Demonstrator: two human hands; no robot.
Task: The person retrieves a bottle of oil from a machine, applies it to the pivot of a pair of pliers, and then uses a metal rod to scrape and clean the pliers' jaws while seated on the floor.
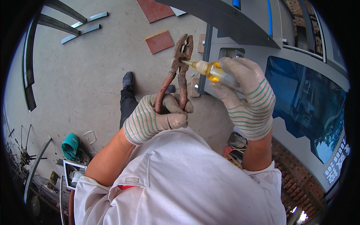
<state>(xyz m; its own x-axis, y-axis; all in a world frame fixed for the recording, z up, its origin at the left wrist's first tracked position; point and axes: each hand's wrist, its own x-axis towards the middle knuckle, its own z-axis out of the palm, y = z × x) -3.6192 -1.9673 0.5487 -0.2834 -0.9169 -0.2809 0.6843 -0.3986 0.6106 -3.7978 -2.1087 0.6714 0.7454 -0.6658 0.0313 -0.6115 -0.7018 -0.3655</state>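
My left hand (155, 114), in a white knit glove with green stripes, is closed round the handles of rusty pliers (180, 62). The pliers' jaws point away from me, slightly parted, and the handles have worn reddish grips. In my gloved right hand (245, 93) is a small clear bottle (215, 72) of yellow liquid, tilted sideways, with a pale collar and a thin nozzle. The nozzle tip meets the pliers at or very near the pivot. Whether any liquid is coming out cannot be seen.
A grey machine (251, 48) with a dark blue window panel (307, 101) stands close on my right. Reddish boards (159, 42) lie on the concrete floor ahead. Metal strips (80, 34) are at the far left, and a teal container (71, 146) sits near my left elbow.
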